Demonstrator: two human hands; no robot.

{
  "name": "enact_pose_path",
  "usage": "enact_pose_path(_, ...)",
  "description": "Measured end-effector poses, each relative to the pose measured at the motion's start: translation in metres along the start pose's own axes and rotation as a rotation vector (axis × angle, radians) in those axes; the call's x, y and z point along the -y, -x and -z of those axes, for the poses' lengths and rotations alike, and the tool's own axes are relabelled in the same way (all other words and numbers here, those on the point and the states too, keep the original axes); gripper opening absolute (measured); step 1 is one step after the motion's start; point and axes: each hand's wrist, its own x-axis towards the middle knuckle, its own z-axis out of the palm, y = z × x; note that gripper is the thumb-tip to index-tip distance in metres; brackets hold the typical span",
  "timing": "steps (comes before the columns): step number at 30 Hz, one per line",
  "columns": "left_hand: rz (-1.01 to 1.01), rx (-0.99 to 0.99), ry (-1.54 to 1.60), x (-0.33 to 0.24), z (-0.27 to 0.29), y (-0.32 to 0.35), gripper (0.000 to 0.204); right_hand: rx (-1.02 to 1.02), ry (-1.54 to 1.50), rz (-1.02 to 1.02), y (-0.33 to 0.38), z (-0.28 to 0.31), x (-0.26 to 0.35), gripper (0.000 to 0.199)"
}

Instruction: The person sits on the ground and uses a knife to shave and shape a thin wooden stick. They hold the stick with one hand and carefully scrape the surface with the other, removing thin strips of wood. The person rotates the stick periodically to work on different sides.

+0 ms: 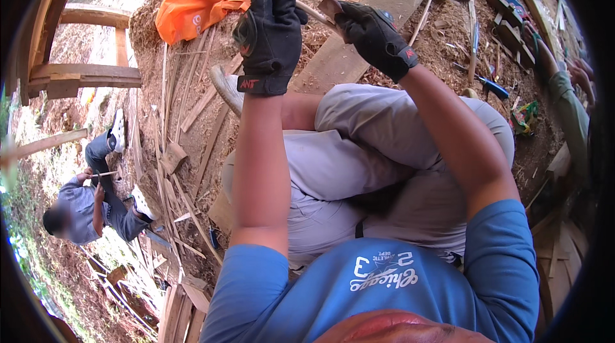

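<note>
My left hand (269,39), in a black glove, is closed around one end of a thin wooden stick (313,12). The stick slants down to the right, toward my other hand. In a matching black glove, my right hand (378,35) pinches a brown, flat piece (332,8) against the stick's other end; it looks like folded sandpaper, though its kind is not certain. Both hands are held up in front of my crossed legs. An orange bag (200,8) lies on the ground just left of my left hand.
A wide plank (391,3) lies beyond my hands. On the right are a blue-handled tool (494,89), dark wooden blocks (512,40) and another person's arm (569,109). A seated person (83,208) holds a stick at left, below a wooden frame (86,74).
</note>
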Motion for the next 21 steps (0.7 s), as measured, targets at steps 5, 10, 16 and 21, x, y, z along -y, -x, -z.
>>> enact_pose_path(5,0.024,-0.024,-0.041,0.008,-0.007,-0.005,0.04,-0.08,-0.123,0.044,0.001,-0.002,-0.036,0.041)
enact_pose_path(10,-0.177,-0.084,-0.172,-0.013,-0.001,-0.002,0.043,-0.227,-0.228,-0.101,0.005,-0.007,-0.029,0.037)
enact_pose_path(16,-0.059,0.083,-0.231,-0.011,0.014,-0.005,0.049,-0.17,0.066,0.051,0.02,-0.024,-0.006,0.04)
enact_pose_path(21,-0.01,0.099,-0.206,-0.009,0.016,-0.003,0.051,-0.175,0.308,0.201,0.025,-0.041,0.001,0.052)
